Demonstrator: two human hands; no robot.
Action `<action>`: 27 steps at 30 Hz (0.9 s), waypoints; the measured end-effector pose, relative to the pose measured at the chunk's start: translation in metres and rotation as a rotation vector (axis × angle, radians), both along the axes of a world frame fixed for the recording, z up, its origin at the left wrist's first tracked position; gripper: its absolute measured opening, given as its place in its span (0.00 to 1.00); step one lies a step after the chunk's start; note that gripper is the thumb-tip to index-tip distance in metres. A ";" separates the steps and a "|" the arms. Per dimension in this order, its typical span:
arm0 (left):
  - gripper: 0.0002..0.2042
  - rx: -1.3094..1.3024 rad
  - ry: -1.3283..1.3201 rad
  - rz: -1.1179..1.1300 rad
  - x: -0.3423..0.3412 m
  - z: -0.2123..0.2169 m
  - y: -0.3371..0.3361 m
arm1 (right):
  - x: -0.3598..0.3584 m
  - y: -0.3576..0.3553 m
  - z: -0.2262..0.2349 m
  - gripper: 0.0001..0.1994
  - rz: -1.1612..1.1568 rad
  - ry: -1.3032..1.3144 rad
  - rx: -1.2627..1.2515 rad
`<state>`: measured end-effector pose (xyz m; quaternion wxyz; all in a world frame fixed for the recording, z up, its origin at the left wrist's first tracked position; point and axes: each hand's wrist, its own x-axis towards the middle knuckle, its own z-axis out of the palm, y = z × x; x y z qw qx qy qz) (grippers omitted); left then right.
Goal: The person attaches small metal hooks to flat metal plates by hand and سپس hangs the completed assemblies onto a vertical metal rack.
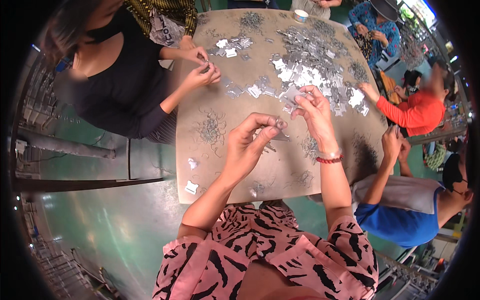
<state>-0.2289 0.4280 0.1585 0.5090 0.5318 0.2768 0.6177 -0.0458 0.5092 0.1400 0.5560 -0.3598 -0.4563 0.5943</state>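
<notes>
My left hand (246,142) is over the near half of the table, thumb and fingers pinched on a small metal plate (281,136). Its edge sticks out past the fingertips; the rest is hidden by them. To the right and a bit farther off, my right hand (317,116) grips a flat silver metal plate (290,96) between thumb and fingers. The two plates are apart. A big heap of similar silver plates (305,70) lies just beyond my right hand. Beneath my hands are loose piles of thin, curved metal wire pieces (310,145).
The brown-topped table (200,165) bears more wire piles (212,127), a crumpled white scrap (192,163) and a lone plate (191,187). A white tub (300,16) stands at the far edge. Several people work around it; a person in black (125,75) is close on the left.
</notes>
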 end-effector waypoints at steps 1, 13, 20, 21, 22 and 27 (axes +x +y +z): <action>0.03 -0.042 0.023 -0.007 0.003 -0.002 0.003 | 0.000 -0.007 0.016 0.09 0.071 -0.071 0.033; 0.05 -0.078 0.172 0.025 0.006 0.002 0.010 | -0.010 -0.038 0.083 0.14 0.078 -0.191 0.132; 0.07 -0.059 0.295 0.009 -0.002 0.006 0.009 | -0.020 -0.030 0.092 0.16 0.057 -0.241 0.137; 0.07 -0.048 0.311 0.015 -0.003 0.004 0.007 | -0.022 -0.029 0.092 0.16 0.062 -0.279 0.145; 0.07 -0.055 0.313 0.011 -0.004 0.006 0.007 | -0.023 -0.027 0.091 0.16 0.059 -0.284 0.168; 0.06 -0.085 0.410 0.088 -0.011 0.015 0.003 | -0.039 -0.034 0.105 0.10 0.071 -0.442 0.241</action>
